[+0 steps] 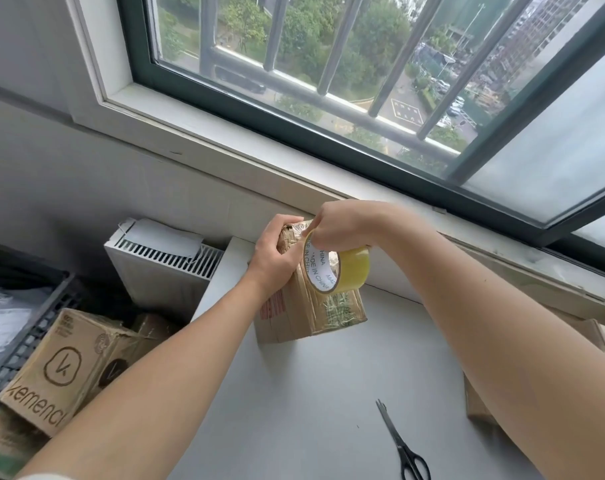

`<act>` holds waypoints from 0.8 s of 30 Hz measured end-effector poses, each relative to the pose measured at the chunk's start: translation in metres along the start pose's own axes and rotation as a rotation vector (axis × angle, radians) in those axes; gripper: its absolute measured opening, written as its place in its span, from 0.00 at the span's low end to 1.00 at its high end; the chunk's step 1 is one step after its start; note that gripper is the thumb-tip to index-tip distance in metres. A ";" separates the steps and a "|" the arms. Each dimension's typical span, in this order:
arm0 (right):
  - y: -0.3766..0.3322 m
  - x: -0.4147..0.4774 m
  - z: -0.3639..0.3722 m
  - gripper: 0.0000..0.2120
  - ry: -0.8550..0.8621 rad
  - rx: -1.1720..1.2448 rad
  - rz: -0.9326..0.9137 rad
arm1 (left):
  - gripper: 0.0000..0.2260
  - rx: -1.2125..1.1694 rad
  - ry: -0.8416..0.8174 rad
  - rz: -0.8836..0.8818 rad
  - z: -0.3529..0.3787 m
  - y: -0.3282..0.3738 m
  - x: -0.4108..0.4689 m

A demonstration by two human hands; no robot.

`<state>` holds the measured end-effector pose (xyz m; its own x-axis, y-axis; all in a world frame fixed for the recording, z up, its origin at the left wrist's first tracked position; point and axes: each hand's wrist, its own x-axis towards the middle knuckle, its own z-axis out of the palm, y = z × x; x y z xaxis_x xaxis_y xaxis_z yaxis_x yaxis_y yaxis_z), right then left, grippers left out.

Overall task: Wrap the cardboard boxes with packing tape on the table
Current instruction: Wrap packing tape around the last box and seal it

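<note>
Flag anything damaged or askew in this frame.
The brown cardboard box standing on end on the grey table looks crumpled at its top, where the left hand grips it, and the clear tape on its side lies wrinkled. The printed cardboard boxes left of the table lie tilted.

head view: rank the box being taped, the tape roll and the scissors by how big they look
1. box
2. scissors and tape roll: unranked; the scissors are longer but thinner, and nearer the camera
</note>
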<state>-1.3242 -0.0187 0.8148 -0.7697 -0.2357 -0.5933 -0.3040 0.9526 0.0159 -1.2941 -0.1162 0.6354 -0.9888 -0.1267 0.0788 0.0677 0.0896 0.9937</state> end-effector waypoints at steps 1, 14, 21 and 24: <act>0.000 0.000 0.000 0.20 0.006 0.010 -0.004 | 0.13 -0.013 0.008 0.002 0.000 -0.001 0.000; 0.010 -0.001 0.014 0.18 0.061 0.033 -0.020 | 0.10 -0.119 0.143 -0.009 0.019 -0.013 -0.003; 0.013 0.008 0.018 0.19 0.045 0.041 0.003 | 0.07 -0.119 0.106 -0.063 0.020 -0.024 0.003; 0.012 0.009 0.021 0.20 0.041 0.040 0.010 | 0.10 -0.122 0.098 -0.053 0.021 -0.028 0.001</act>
<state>-1.3226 -0.0051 0.7925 -0.7950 -0.2333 -0.5599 -0.2742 0.9616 -0.0115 -1.3000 -0.0979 0.6056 -0.9741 -0.2246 0.0274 0.0373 -0.0402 0.9985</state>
